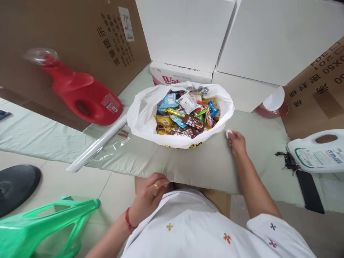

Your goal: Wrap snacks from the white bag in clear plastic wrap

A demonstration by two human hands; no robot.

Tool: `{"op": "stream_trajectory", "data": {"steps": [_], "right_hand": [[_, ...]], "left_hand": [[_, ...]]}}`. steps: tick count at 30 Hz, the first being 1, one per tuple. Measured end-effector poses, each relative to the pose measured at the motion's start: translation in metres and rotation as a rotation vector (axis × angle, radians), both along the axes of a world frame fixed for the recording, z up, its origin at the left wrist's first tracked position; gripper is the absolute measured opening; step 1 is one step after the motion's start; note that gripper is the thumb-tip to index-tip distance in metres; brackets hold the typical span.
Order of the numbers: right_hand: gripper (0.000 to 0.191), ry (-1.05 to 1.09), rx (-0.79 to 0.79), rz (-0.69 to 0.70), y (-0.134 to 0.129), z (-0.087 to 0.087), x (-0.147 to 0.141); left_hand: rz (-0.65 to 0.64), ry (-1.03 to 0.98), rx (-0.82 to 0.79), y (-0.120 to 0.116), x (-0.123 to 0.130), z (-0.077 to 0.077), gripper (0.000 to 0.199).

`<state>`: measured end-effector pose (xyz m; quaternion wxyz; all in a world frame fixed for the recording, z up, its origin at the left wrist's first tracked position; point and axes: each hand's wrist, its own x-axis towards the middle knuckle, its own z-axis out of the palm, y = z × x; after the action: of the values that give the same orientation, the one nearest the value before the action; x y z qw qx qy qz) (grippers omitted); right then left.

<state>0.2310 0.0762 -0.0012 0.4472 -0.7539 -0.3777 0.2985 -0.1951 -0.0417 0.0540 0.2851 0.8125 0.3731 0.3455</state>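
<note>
A white plastic bag (pixel 141 120) stands wide on the table, its mouth spread. Inside lies a heap of small wrapped snacks (pixel 188 104) in blue, yellow, brown and green packets. To the right of the bag, my right hand (pixel 237 142) is closed, pinching a small white piece (pixel 228 133) at its fingertips; its kind is unclear. My left hand (pixel 153 190) is at the table's front edge, fingers curled together, with a ring on one finger. Whatever those fingers may hold is hidden.
Left are a red jug (pixel 88 95), a clear film roll (pixel 96 143) and a green stool (pixel 48 218). White boxes (pixel 185 32) and cartons (pixel 80 21) stand behind. Right are a white bowl (pixel 275 99), a detergent bottle (pixel 319 152), keys (pixel 288 161) and a black phone (pixel 309 191).
</note>
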Motion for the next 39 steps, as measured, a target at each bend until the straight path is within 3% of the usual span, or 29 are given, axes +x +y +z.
{"op": "stream_trajectory", "data": {"steps": [2,4,7,10,14,18,21,24,27,29,31,35,39], "right_hand": [[0.051,0.152,0.001,0.009,-0.056,-0.007,-0.017],[0.049,0.490,0.022,0.019,-0.105,-0.010,-0.040],[0.045,0.896,0.060,-0.039,-0.151,-0.009,-0.075],[0.043,0.885,0.061,-0.062,-0.166,-0.005,-0.095],[0.042,0.653,0.065,-0.054,-0.164,-0.005,-0.096],[0.033,0.267,0.130,-0.031,-0.165,-0.010,-0.088],[0.028,0.107,0.171,0.046,-0.164,-0.007,-0.084],[0.036,0.368,0.237,0.166,-0.157,0.005,-0.083],[0.064,0.752,0.135,0.366,-0.147,0.019,-0.083],[0.075,0.824,-0.045,0.530,-0.143,0.025,-0.079],[0.066,0.781,-0.208,0.602,-0.142,0.026,-0.070],[0.046,0.611,-0.338,0.550,-0.151,0.018,-0.043],[0.049,0.383,-0.192,0.434,-0.155,0.016,-0.045]], "left_hand": [[-0.140,-0.065,-0.334,-0.010,0.025,-0.019,0.023],[-0.216,-0.142,-0.605,-0.007,0.057,-0.034,0.025],[-0.253,-0.329,-0.987,0.011,0.114,-0.046,0.041],[-0.281,-0.496,-1.183,0.031,0.166,-0.053,0.065],[-0.135,-0.519,-1.192,0.043,0.197,-0.063,0.052],[0.058,-0.453,-1.165,0.042,0.189,-0.071,0.035],[0.095,-0.490,-1.108,0.043,0.175,-0.066,0.034],[-0.080,-0.539,-1.084,0.042,0.163,-0.052,0.039],[-0.330,-0.507,-1.100,0.041,0.154,-0.039,0.042],[-0.363,-0.449,-1.052,0.042,0.147,-0.034,0.040],[-0.302,-0.370,-0.967,0.046,0.138,-0.032,0.036],[-0.160,-0.246,-0.894,0.059,0.110,-0.038,0.029],[-0.033,-0.252,-0.916,0.063,0.094,-0.042,0.030]]}}
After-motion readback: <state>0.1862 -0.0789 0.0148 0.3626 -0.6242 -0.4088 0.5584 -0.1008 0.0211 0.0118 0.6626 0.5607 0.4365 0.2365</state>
